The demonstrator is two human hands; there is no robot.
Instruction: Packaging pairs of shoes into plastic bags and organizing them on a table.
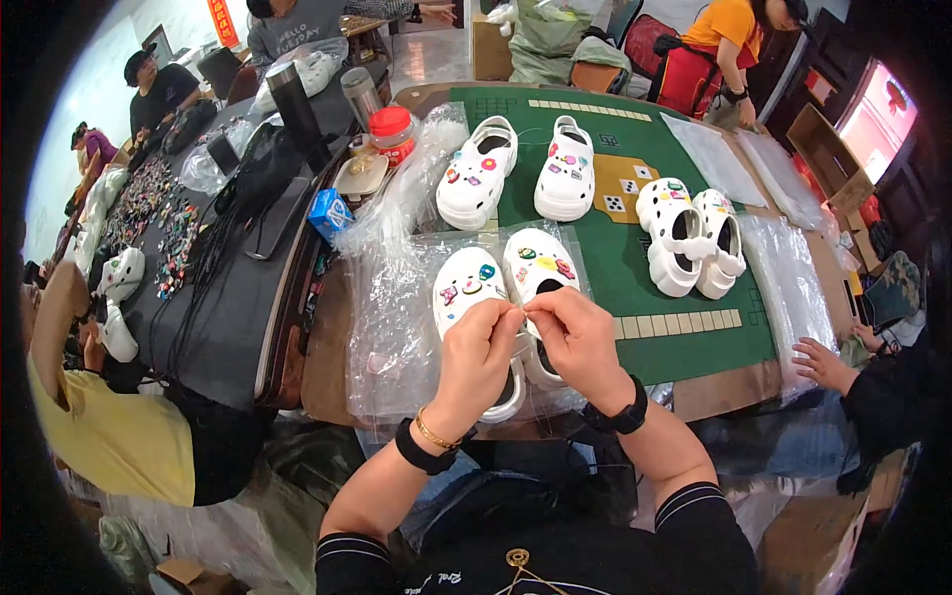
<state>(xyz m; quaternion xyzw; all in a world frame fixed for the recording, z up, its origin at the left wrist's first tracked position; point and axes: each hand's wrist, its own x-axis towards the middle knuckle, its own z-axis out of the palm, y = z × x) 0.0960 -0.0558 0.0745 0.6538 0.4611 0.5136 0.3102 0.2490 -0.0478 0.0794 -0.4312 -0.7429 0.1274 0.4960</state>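
Two white clogs with colourful charms lie side by side in front of me on a see-through plastic bag point(392, 352): the left clog point(466, 283) and the right clog point(540, 260). Over their middle, my left hand point(478, 359) and my right hand point(580, 347) meet, thumbs and fingertips pinched together. Whatever sits between the fingertips is too small to make out. Both hands cover parts of the clogs, though the heel strap point(508, 399) of the left one shows below my left hand.
Beyond stand another charmed pair, a clog point(478, 174) and its mate point(565, 171), with a third pair point(684, 238) at right on the green mat point(684, 357). Plastic bags point(783, 288), a red-lidded jar point(393, 134) and a blue box point(329, 213) lie around. Several people sit or stand nearby.
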